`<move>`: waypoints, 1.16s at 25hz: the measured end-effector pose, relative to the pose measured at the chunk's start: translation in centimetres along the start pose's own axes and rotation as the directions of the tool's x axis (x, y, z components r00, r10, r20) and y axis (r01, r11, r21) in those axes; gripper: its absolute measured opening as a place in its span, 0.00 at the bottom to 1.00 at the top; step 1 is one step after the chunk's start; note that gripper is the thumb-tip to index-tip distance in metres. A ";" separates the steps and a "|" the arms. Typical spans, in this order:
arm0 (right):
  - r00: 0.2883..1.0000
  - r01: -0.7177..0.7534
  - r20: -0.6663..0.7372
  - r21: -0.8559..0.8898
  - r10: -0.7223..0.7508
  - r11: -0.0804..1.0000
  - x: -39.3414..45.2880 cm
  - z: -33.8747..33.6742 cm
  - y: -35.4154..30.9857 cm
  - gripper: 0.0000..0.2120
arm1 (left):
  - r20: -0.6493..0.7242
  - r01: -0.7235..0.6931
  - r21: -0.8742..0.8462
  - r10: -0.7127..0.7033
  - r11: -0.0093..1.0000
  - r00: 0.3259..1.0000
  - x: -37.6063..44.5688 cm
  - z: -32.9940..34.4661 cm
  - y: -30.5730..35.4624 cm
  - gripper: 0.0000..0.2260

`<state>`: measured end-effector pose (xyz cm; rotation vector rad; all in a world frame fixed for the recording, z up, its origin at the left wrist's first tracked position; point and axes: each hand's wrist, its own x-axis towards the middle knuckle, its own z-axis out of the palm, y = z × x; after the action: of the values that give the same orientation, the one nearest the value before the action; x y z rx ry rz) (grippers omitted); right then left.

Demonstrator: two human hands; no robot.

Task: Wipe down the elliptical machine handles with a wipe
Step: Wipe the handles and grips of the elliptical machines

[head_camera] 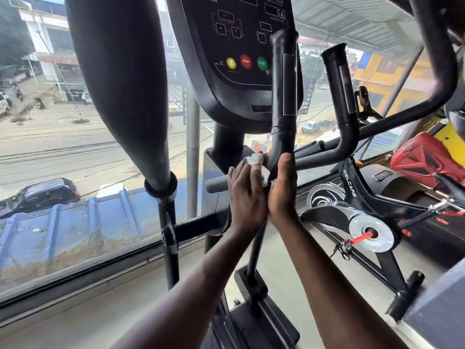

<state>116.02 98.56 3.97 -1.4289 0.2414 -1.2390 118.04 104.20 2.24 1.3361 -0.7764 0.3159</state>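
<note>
Now, mid-frame, left hand (247, 195) pinching white wipe (255, 159) against black handle (283, 102), right hand (283, 190) flat on handle, fingers straight.

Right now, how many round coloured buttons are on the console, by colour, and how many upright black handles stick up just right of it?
Yellow button: 1
Red STOP button: 1
Green START button: 1
Upright black handles: 2, the near handle and the far handle
Total: 5
</note>
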 end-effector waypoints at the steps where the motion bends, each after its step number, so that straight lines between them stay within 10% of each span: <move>1: 0.999 0.020 -0.026 -0.015 -0.020 1.000 0.0 0.0 0.3 0.30 | -0.018 -0.012 0.010 0.013 1.000 1.000 0.0 0.1 -0.7 0.15; 5: 0.998 0.061 -0.016 -0.078 -0.062 0.995 0.2 -0.3 0.9 0.46 | -0.065 0.177 0.109 -0.171 0.978 0.983 0.9 -2.5 -7.2 0.18; 9: 0.996 0.083 -0.013 -0.030 -0.083 0.996 0.2 0.0 1.0 0.40 | -0.080 0.479 0.219 -0.474 0.850 0.877 2.6 -5.0 -9.6 0.16; 17: 0.995 0.095 -0.036 -0.011 -0.095 0.995 0.0 0.3 0.7 0.41 | -0.070 0.015 0.120 -0.006 0.993 0.998 -0.2 -1.1 -6.3 0.19; 23: 0.991 0.128 -0.031 -0.074 -0.130 0.989 -0.2 0.4 0.6 0.46 | -0.043 0.594 0.209 -0.599 0.777 0.799 2.0 -5.6 -11.8 0.20; 29: 0.991 0.128 -0.042 -0.060 -0.131 0.990 -0.2 0.4 0.5 0.41 | -0.078 0.229 0.103 -0.222 0.968 0.972 -1.1 -1.5 -7.8 0.20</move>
<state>116.46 98.78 3.55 -1.4860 0.2193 -1.3815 122.56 104.00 -4.42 1.4969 -0.5517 0.2233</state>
